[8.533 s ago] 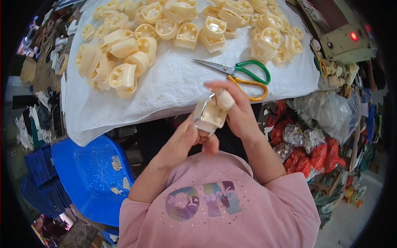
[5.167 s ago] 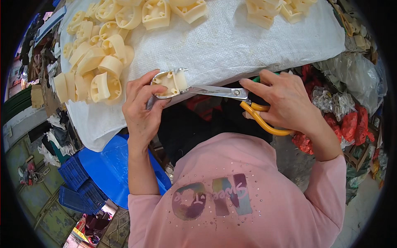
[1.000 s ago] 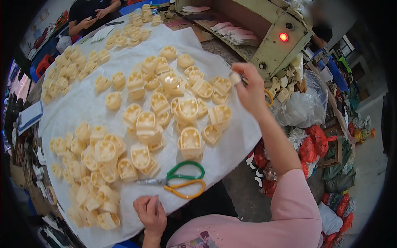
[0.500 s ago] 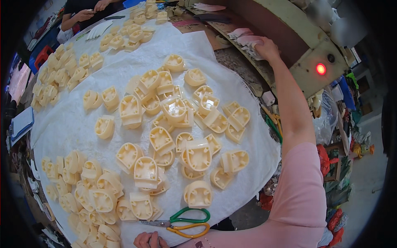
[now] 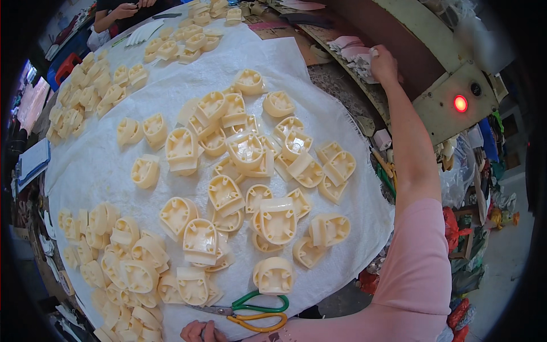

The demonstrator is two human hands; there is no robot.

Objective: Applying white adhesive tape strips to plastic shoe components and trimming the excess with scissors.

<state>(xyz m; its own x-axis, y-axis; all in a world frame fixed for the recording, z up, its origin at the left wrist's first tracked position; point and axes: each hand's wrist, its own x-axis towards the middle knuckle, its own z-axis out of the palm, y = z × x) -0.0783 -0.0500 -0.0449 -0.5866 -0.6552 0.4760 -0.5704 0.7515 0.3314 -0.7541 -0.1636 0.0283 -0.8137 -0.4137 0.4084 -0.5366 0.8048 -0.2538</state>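
Observation:
My right hand (image 5: 384,67) reaches to the far right and closes on the edge of a stack of thin pinkish-white strips (image 5: 358,56). A small white patch shows at its fingertips; the other fingers are partly hidden. At the lower edge my left hand (image 5: 203,332) rests with curled fingers, and what they hold, if anything, is hidden. Just beyond it lie scissors (image 5: 259,311) with one green and one yellow handle. Many cream plastic D-shaped shells with small inner posts, such as this shell (image 5: 274,276), lie loose over a white cloth (image 5: 342,251).
A beige machine housing (image 5: 456,105) with a lit red lamp (image 5: 460,103) stands at the right. More shells (image 5: 122,268) heap at the lower left and far left. Across the table are another person's hands (image 5: 128,10). A clipboard (image 5: 34,162) sits at the left edge.
The view has shifted a little, so most things sit slightly differently in the picture. My right hand stays at the strips, its wrist turned, with the white patch now visible. My left hand stays curled.

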